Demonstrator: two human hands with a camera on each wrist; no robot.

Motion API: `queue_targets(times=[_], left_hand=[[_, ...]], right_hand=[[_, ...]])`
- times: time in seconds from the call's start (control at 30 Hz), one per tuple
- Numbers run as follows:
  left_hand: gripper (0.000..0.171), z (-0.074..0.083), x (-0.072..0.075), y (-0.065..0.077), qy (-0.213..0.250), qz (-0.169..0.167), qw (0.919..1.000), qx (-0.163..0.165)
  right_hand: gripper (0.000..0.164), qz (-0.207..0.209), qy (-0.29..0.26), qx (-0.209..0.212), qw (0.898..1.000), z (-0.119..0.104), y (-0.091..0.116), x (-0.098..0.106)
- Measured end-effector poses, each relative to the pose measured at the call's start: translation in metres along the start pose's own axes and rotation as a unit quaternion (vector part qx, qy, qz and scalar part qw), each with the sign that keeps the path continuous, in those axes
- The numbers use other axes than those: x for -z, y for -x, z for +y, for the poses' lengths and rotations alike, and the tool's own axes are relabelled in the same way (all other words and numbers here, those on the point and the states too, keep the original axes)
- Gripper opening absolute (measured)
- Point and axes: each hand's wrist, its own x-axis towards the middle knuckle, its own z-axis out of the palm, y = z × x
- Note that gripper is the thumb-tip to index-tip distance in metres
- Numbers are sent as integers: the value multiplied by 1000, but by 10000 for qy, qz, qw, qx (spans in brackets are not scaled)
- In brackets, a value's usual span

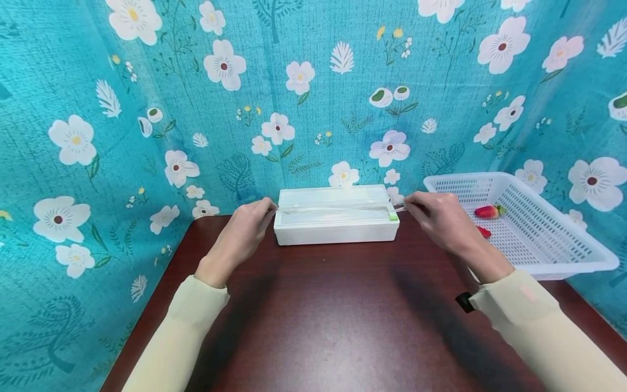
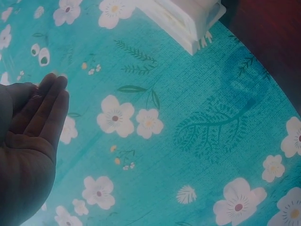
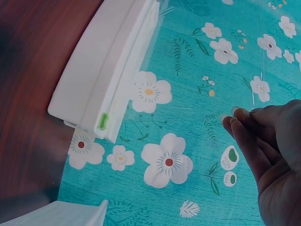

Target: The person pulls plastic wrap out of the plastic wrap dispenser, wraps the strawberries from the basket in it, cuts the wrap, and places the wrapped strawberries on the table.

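A long white cling film dispenser lies on the dark table against the cloth, its lid raised at the back. A clear sheet of cling film stretches across its top between both hands. At its left end my left hand pinches one side of the film between thumb and fingers. My right hand pinches the other side, just past the dispenser's right end. A green slider shows at that end in the right wrist view. The film is so transparent that its edges barely show.
A white perforated basket stands at the right, close by the right forearm, with red strawberries inside. A blue flowered cloth hangs behind the table. Something small and black sits at the right cuff.
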Motion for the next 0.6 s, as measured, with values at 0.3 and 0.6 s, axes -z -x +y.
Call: queue_targets(times=[0.3, 0.6], left_hand=[[11, 7, 6, 4, -46, 78, 10000, -29], [13, 14, 14, 10, -40, 120, 9999, -48]], right_hand=[[20, 67, 22, 97, 9999, -6, 3, 9], [24, 123, 167, 189, 9996, -14, 3, 16]])
